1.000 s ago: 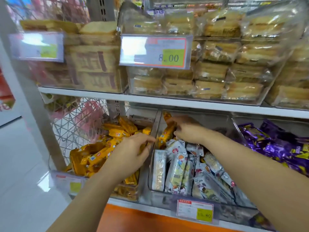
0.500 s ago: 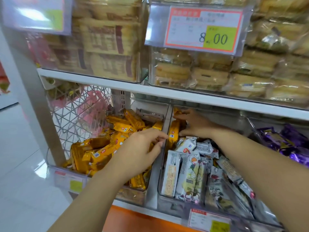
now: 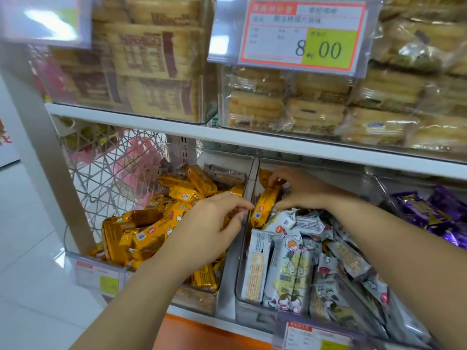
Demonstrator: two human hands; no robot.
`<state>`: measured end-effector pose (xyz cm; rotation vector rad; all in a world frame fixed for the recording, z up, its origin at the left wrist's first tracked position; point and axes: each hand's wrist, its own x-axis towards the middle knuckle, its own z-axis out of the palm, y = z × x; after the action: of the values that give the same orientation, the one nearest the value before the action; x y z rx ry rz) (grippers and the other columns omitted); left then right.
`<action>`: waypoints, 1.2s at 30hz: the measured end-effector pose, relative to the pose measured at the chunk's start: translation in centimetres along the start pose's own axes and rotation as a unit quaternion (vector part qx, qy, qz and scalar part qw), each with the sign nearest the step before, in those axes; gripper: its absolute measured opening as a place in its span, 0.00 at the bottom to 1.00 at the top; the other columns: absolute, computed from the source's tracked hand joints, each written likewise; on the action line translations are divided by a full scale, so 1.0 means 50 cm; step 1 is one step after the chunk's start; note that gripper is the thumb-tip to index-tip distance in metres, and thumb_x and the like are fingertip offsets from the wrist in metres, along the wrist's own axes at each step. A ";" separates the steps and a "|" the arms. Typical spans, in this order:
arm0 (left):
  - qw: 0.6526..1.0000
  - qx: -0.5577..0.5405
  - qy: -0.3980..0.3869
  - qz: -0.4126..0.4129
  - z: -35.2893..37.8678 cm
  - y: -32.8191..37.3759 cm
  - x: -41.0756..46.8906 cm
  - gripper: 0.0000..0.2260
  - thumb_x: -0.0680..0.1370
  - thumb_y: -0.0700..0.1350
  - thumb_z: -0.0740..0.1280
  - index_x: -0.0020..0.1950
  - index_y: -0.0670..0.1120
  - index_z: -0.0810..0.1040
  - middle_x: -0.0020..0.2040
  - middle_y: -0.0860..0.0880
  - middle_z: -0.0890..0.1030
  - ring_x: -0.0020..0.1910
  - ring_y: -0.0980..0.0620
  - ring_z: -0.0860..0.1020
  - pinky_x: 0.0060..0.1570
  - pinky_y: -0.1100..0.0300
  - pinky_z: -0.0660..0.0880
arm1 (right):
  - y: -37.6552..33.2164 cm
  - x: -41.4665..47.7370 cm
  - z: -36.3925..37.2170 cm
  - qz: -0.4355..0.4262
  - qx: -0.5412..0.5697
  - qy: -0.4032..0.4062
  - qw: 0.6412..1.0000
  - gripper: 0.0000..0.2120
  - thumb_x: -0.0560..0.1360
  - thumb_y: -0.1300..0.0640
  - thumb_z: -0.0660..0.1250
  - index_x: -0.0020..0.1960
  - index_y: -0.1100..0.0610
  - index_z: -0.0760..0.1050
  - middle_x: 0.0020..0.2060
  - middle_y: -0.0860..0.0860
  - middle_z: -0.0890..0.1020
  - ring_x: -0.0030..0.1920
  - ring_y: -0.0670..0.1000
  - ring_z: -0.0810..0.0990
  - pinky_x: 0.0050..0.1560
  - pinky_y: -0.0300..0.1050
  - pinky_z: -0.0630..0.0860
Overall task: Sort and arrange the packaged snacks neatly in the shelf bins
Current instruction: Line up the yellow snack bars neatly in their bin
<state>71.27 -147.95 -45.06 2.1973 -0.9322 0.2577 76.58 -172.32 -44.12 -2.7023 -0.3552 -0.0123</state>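
We work across two clear bins on the lower shelf. The left bin [image 3: 202,301] lies under our left hand [image 3: 209,228] and is heaped with yellow packs [image 3: 141,231]. The middle bin [image 3: 246,311] lies under our right hand [image 3: 300,190] and holds white cartoon packs [image 3: 288,269]. Our right hand grips a stray yellow pack [image 3: 264,207] standing on end, just across the divider wall from the left hand's fingertips. To do this well, we lift it straight up over the wall, then lay it flat among its fellows. The left hand's fingers curl toward the wall, but we cannot tell whether they pinch anything. Behind the right hand the bin floor is hidden, so more strays may sit there.
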 end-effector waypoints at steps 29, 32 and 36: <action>0.999 -0.040 0.016 0.017 0.008 0.026 -0.007 0.22 0.79 0.47 0.64 0.71 0.60 0.64 0.65 0.62 0.67 0.64 0.67 0.64 0.58 0.83 0.55 | -0.089 -0.199 -0.028 -0.003 0.014 0.253 0.967 0.17 0.67 0.52 0.75 0.48 0.44 0.69 0.48 0.47 0.77 0.50 0.48 0.74 0.49 0.42 0.72; 0.997 -0.044 0.036 0.044 -0.002 0.032 -0.015 0.23 0.78 0.45 0.66 0.70 0.61 0.63 0.65 0.61 0.69 0.64 0.65 0.66 0.59 0.79 0.60 | -0.150 -0.208 -0.011 -0.024 0.045 0.269 0.962 0.18 0.67 0.55 0.75 0.47 0.42 0.68 0.46 0.44 0.76 0.47 0.37 0.73 0.47 0.25 0.67; 0.995 -0.010 0.082 0.056 -0.044 0.007 -0.044 0.20 0.78 0.45 0.66 0.66 0.62 0.69 0.61 0.62 0.72 0.60 0.63 0.71 0.56 0.69 0.69 | -0.222 -0.181 0.032 -0.069 0.083 0.279 0.954 0.17 0.69 0.57 0.73 0.49 0.43 0.68 0.46 0.42 0.72 0.47 0.38 0.70 0.48 0.25 0.65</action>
<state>69.64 -145.40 -44.27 2.0731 -0.9634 0.4720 64.97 -164.10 -41.71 -2.3704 -0.3470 -0.7347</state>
